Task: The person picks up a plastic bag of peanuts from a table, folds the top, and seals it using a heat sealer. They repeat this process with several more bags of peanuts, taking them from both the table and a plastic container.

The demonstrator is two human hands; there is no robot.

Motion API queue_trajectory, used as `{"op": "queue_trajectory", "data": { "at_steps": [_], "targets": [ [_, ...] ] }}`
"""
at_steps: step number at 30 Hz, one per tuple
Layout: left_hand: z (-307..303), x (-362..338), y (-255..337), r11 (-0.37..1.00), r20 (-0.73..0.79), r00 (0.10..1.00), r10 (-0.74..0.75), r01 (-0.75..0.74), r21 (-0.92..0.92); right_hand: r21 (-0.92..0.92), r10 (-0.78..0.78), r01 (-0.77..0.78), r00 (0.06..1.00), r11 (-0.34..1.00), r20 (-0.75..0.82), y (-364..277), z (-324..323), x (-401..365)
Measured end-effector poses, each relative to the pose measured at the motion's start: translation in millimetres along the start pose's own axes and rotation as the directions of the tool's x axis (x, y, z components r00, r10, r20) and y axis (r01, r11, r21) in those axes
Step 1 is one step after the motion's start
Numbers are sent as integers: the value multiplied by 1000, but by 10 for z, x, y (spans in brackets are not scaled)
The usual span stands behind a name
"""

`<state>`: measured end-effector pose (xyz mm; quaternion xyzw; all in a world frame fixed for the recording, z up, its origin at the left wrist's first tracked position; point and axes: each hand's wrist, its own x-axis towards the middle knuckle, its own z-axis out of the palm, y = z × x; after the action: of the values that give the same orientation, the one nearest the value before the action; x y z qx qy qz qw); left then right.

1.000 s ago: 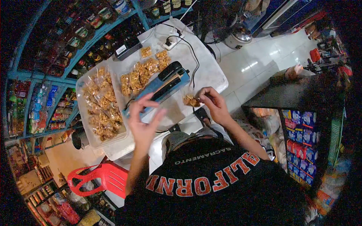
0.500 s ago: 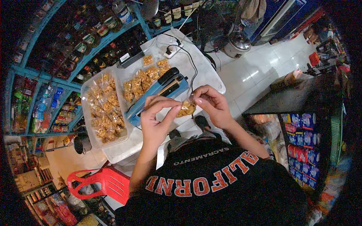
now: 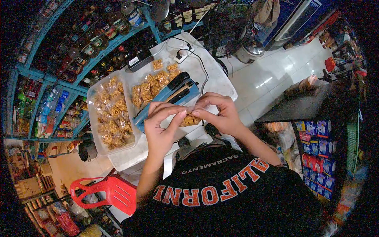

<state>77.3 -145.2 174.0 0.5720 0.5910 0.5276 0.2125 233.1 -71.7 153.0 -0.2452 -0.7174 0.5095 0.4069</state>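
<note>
Between my hands hangs a small clear plastic bag of golden-brown snack pieces (image 3: 190, 121). My left hand (image 3: 164, 120) pinches its upper edge on the left with thumb and forefinger. On the other side, my right hand (image 3: 219, 112) pinches the same edge, and the fingertips of both hands nearly meet. Just beyond my hands, a blue heat sealer (image 3: 185, 94) lies slantwise on the white table (image 3: 219, 79). Left of the sealer, several filled snack bags (image 3: 152, 86) lie in a pile. A translucent plastic tub (image 3: 132, 114) full of similar bags stands at the table's left.
A power strip (image 3: 181, 58) with a black cord and a dark box (image 3: 139, 62) sit at the table's back. A red plastic chair (image 3: 120, 193) stands at lower left. Blue shelves (image 3: 51, 79) of bottles line the left. A lidded pot (image 3: 250, 51) is on the tiled floor.
My right hand has moved left and slightly down, bringing its fingertips close to my left hand's along the bag's top. The bag's upper edge is now drawn together between them.
</note>
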Motion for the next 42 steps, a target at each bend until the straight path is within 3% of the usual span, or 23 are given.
{"op": "queue_trajectory", "data": {
  "at_steps": [5, 7, 11, 13, 22, 29, 35, 37, 41, 42],
  "targets": [
    [10, -17, -29, 991, 3, 995, -101, 101, -84, 46, 76, -76, 997, 996, 18, -36, 8, -1],
    [2, 16, 25, 992, 35, 998, 52, -56, 117, 4, 50, -50, 998, 999, 39, -34, -17, 8],
    [-30, 17, -41, 982, 121, 987, 107, -124, 144, 11, 39, -40, 997, 999, 67, -18, 0, -1],
    [-12, -6, -39, 996, -20, 999, 39, -37, 79, 227, 161, -159, 987, 961, 9, 59, 62, -30],
    [-62, -80, -20, 998, -32, 998, -55, 55, 8, 21, 105, -107, 990, 994, 90, -57, 44, -17],
    [-62, -81, 23, 996, -15, 1000, 17, -15, 83, 58, 13, -18, 996, 998, 83, 17, 79, -35],
    [-66, -119, -113, 997, -91, 993, -72, 72, 3, 267, 152, -154, 988, 951, 26, 246, 191, -96],
    [-64, -133, -198, 994, -60, 996, -69, 74, 75, 378, 305, -289, 952, 879, 19, 365, 236, -148],
    [-118, -129, -443, 987, -23, 992, -121, 123, 106, 443, 400, -365, 916, 819, 15, 531, 295, -184],
    [-169, -101, -536, 986, -77, 986, -147, 152, 63, 427, 389, -353, 921, 833, 2, 634, 305, -190]
  ]
}}
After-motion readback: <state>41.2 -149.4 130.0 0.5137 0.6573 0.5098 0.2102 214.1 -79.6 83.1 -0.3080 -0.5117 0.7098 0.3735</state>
